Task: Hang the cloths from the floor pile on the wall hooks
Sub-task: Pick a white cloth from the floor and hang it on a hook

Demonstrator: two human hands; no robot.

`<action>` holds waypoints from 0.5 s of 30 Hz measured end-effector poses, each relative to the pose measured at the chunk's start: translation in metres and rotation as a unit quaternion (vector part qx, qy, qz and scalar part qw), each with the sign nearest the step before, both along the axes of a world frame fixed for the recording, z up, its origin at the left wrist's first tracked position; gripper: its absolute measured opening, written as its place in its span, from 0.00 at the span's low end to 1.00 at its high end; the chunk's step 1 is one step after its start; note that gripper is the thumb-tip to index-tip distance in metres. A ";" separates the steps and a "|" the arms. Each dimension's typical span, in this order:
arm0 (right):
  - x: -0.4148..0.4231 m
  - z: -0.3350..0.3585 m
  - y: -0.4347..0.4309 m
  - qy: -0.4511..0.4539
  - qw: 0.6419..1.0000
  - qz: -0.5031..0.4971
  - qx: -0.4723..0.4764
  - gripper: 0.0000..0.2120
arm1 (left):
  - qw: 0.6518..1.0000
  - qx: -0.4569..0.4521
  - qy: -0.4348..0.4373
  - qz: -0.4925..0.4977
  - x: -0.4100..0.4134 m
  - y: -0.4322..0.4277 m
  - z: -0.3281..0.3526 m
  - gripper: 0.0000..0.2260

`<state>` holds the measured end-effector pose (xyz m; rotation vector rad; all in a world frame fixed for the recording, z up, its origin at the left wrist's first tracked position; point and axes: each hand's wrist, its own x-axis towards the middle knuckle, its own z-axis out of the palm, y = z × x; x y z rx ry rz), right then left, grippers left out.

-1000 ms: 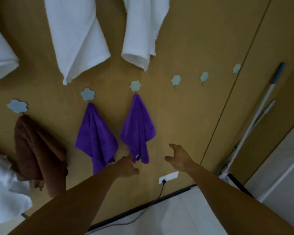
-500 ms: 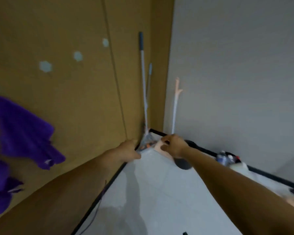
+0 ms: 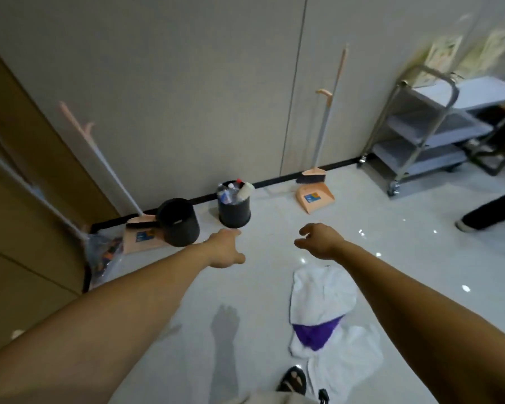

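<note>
- The step in hand, by my judgement, is fetching the next cloth from the pile. It lies on the floor just beyond the person's sandalled foot. No wall hooks are in view.
- To do it well, the left hand, now left of the pile and beyond its far end, probably needs to come down and across to it. There it could steady the heap or help spread the picked cloth.
- The purple cloth shows at the pile's near side, partly tucked under the white cloth. Pinching one layer alone, at an edge or corner, should keep the others from trailing up with it.
- The right hand, above the pile's far end, looks the better placed to drop onto the white cloth. A bend or crouch seems needed first.
- Left pose: the arm is stretched forward, the back of the hand up, the fingers loosely straight and the thumb out to the side. The hand is released and empty.
- Right pose: the arm reaches forward over the pile's right edge, with the wrist dipped a little and the fingers loosely curled. The hand is released, grasping nothing.
</note>
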<state>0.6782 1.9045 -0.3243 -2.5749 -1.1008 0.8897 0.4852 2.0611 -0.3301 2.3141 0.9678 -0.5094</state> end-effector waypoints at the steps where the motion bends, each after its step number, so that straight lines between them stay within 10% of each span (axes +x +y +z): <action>1: 0.014 -0.008 -0.018 0.003 1.000 -0.026 -0.007 0.24 | 1.000 -0.007 0.012 -0.027 0.019 -0.010 -0.006 0.36; 15: 0.126 -0.157 -0.153 0.134 0.956 -0.253 -0.070 0.24 | 0.978 -0.069 0.086 -0.175 0.208 -0.099 -0.144 0.32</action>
